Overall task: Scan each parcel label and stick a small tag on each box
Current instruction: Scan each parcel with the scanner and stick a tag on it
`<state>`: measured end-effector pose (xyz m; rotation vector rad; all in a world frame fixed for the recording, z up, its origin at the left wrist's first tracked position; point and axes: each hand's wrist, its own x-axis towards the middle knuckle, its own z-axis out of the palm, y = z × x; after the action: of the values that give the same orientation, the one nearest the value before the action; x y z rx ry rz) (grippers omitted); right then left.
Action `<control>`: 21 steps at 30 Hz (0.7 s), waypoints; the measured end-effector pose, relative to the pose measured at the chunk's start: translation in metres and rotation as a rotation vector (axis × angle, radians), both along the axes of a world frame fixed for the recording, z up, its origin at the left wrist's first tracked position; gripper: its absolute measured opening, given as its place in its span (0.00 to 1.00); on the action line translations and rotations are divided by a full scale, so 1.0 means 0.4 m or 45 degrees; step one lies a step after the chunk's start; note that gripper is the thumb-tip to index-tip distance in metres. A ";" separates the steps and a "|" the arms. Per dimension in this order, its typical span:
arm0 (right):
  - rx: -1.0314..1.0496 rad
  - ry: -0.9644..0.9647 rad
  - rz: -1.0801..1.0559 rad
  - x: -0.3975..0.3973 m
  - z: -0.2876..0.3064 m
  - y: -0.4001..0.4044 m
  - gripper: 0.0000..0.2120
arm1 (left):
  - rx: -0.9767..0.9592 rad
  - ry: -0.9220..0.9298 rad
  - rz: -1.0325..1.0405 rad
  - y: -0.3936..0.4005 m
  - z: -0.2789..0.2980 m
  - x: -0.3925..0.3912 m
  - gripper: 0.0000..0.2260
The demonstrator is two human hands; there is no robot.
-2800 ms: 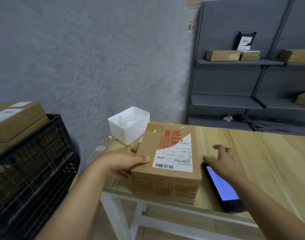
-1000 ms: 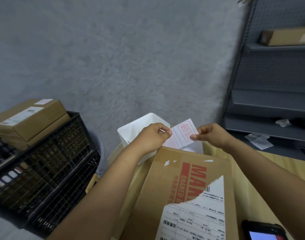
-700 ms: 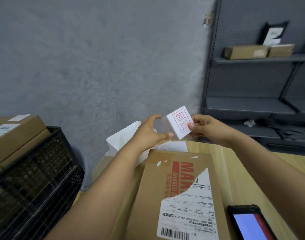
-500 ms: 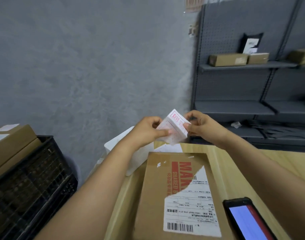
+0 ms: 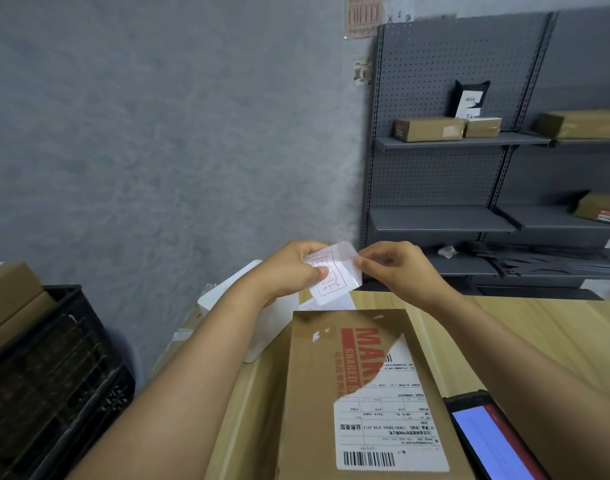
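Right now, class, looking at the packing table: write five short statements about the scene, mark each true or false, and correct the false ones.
1. Both hands hold the small tag. True: left hand, right hand.
2. The tag is already stuck on the box. False: it is held above the box.
3. The phone lies right of the box. True.
4. The phone screen is dark. False: it is lit.
5. The black crate sits on the table. False: it stands beside the table, on the left.

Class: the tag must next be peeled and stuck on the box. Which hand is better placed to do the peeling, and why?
Probably the right hand: its fingertips pinch the tag at its upper corner, while the left hand grips the sheet steady above the box.
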<state>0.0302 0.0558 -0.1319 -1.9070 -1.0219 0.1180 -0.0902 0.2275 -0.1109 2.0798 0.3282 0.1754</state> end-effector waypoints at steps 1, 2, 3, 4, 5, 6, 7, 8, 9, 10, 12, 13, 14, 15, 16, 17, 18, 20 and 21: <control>0.016 -0.013 -0.048 0.012 -0.003 -0.002 0.08 | 0.001 0.021 0.016 0.007 -0.001 0.006 0.15; 0.024 -0.022 -0.089 0.026 -0.005 -0.005 0.08 | 0.013 0.047 0.039 0.014 -0.002 0.012 0.15; 0.022 -0.028 -0.128 0.041 -0.009 -0.008 0.09 | 0.038 0.080 0.072 0.021 -0.005 0.018 0.15; 0.009 -0.027 -0.166 0.057 -0.013 -0.011 0.09 | 0.070 0.112 0.111 0.027 -0.011 0.025 0.14; -0.002 -0.017 -0.201 0.073 -0.019 -0.016 0.09 | 0.109 0.143 0.155 0.034 -0.018 0.035 0.13; -0.007 0.000 -0.235 0.088 -0.026 -0.020 0.09 | 0.150 0.167 0.201 0.039 -0.028 0.046 0.12; -0.003 0.018 -0.268 0.103 -0.034 -0.024 0.09 | 0.196 0.191 0.244 0.042 -0.039 0.057 0.11; 0.003 0.033 -0.304 0.117 -0.041 -0.029 0.09 | 0.255 0.217 0.283 0.044 -0.051 0.068 0.10; 0.010 0.040 -0.343 0.131 -0.047 -0.035 0.09 | 0.324 0.249 0.315 0.045 -0.062 0.077 0.10; 0.012 0.038 -0.380 0.144 -0.052 -0.042 0.08 | 0.391 0.286 0.335 0.047 -0.073 0.087 0.11; 0.004 0.026 -0.423 0.164 -0.057 -0.054 0.07 | 0.476 0.360 0.317 0.046 -0.092 0.105 0.12; -0.005 0.020 -0.424 0.171 -0.058 -0.059 0.06 | 0.505 0.397 0.295 0.044 -0.100 0.113 0.12; -0.014 0.010 -0.421 0.176 -0.059 -0.061 0.05 | 0.538 0.430 0.282 0.043 -0.107 0.121 0.12; -0.017 -0.003 -0.423 0.180 -0.058 -0.062 0.05 | 0.577 0.457 0.281 0.041 -0.112 0.128 0.12; -0.011 -0.017 -0.430 0.182 -0.057 -0.063 0.06 | 0.615 0.486 0.284 0.041 -0.118 0.133 0.13; 0.000 -0.026 -0.436 0.184 -0.055 -0.063 0.06 | 0.639 0.527 0.279 0.041 -0.124 0.135 0.14; 0.006 -0.030 -0.437 0.185 -0.052 -0.063 0.06 | 0.635 0.578 0.259 0.043 -0.130 0.136 0.15; -0.020 -0.041 -0.418 0.181 -0.048 -0.062 0.06 | 0.557 0.681 0.191 0.045 -0.140 0.134 0.15; -0.039 -0.056 -0.399 0.175 -0.046 -0.059 0.06 | 0.528 0.717 0.150 0.046 -0.140 0.132 0.14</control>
<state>0.1003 0.0321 -0.1503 -2.0800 -0.7412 -0.0894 -0.0374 0.2458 -0.1667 2.4982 0.8107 -0.3071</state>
